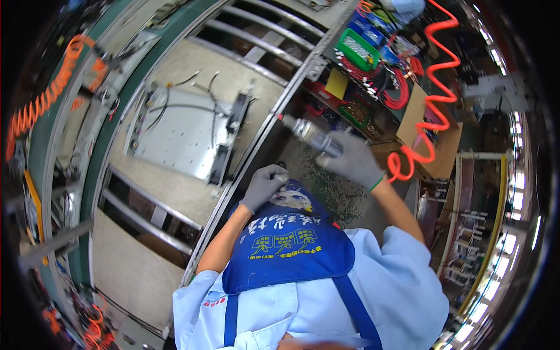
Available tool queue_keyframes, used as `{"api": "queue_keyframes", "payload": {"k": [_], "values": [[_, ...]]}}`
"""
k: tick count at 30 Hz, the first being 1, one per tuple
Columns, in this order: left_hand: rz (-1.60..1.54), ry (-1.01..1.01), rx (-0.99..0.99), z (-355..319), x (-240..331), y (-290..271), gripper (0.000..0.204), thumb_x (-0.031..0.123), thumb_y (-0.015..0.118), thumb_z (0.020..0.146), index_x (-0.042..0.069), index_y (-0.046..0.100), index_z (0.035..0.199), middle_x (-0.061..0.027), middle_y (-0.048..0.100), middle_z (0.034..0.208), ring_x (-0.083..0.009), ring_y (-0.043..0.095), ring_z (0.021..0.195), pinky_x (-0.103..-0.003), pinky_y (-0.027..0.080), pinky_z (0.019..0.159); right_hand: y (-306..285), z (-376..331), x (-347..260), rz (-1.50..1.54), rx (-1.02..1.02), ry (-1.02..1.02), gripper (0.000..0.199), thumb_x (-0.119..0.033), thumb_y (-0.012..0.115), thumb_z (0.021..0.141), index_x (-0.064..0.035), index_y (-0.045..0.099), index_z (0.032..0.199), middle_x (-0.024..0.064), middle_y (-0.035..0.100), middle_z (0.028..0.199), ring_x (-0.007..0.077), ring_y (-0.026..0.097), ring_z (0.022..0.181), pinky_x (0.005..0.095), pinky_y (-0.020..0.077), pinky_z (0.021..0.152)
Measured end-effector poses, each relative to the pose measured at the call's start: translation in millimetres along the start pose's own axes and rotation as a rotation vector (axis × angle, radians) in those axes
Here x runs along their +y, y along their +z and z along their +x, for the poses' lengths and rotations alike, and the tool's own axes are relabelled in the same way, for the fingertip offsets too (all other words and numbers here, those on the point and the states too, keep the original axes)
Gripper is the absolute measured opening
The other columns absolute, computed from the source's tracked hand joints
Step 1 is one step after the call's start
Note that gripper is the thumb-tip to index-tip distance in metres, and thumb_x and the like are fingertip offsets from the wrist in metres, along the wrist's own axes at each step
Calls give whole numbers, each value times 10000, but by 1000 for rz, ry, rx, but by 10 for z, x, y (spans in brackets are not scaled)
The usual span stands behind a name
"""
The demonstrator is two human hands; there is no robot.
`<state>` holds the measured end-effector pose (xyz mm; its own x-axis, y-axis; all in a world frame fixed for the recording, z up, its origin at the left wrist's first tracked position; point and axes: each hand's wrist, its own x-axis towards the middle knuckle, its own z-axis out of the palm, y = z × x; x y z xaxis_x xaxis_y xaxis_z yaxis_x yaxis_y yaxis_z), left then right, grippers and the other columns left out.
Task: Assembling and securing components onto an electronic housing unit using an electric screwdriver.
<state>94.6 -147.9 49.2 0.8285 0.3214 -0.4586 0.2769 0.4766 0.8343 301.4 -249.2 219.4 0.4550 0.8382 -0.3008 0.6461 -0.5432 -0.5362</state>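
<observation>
My right hand (353, 158), in a grey glove with a green cuff edge, is wrapped around a silver and dark power screwdriver (312, 135). Its tip points away to the left, close to the bench rail. In front of my apron, my left hand (265, 186) has its gloved fingers curled together; anything inside them is hidden. On the bench to the left lies a flat silver metal panel (178, 137), with a black cable (189, 107) across it. A black bar-shaped part (227, 137) runs along the panel's right side. Neither hand touches the panel.
A metal-edged conveyor bench (134, 239) with roller bars (256, 41) runs diagonally at left. A red coiled hose (440, 87) hangs at right. Beyond the screwdriver are a green bin (357, 49) of small parts, red cables (396, 90) and a cardboard box (431, 128).
</observation>
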Motion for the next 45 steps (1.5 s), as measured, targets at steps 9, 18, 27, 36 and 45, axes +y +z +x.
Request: {"api": "queue_keyframes", "payload": {"k": [9,18,27,36,45], "values": [[371,-489,-9,1893,-2666,-229,174,193,624,845,35,674,791,-168,660,735,-297,654,635,-364,513,548,416,-984,1262,239,-63,370,441,-390,753,728,-64,640,1003,190,651,855,361,639,769,437,492,684],[-156,-67,100,4113,-955,2261,216,174,589,893,-27,630,824,-132,643,777,-207,628,595,-354,472,482,209,-1315,1803,303,-38,607,425,-358,791,706,-43,677,968,170,664,785,246,647,697,388,499,664],[-199,-180,232,3194,-1811,1234,244,139,579,895,-29,651,1056,-101,651,855,-199,668,728,-313,537,597,195,-865,2134,109,-223,325,388,-340,778,706,-37,653,914,181,645,745,304,644,680,411,495,641],[-596,-362,1081,-152,-3326,-240,255,129,570,924,13,602,1149,-116,660,907,-191,641,683,-287,540,589,431,-78,1913,-32,-541,-94,474,-350,753,729,-35,650,1067,183,680,907,307,672,829,402,507,747],[68,-418,2239,-2251,-2631,641,253,265,621,865,48,695,973,-176,697,876,-304,682,809,-401,517,732,634,200,1110,66,-728,-313,336,-218,719,783,13,631,1010,64,597,708,122,546,645,299,457,621]]}}
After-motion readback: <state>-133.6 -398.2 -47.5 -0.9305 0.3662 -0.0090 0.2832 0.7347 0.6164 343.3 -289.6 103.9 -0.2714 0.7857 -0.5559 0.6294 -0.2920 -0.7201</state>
